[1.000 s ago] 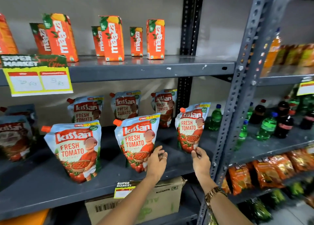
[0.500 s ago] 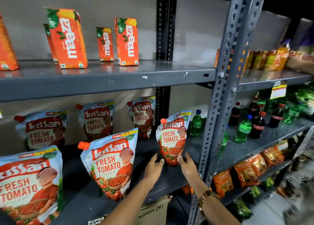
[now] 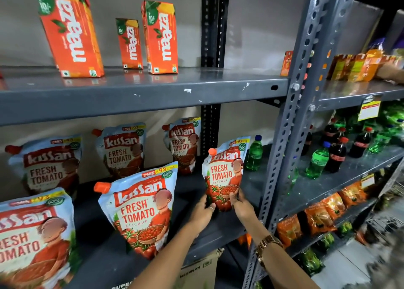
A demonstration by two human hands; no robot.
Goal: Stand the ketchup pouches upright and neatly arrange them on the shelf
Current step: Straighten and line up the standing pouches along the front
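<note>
A: Both sets of fingers clasp the base of the rightmost ketchup pouch, left hand and right hand, standing it on the shelf

B: Soft, sloshy, probably top-heavy; low corners suit it. The upright post stands close right of the fingers, with more room leftward, toward the neighbouring pouch

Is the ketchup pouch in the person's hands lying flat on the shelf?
No, the ketchup pouch stands upright on the shelf, with the left hand and right hand gripping its bottom corners.
</note>
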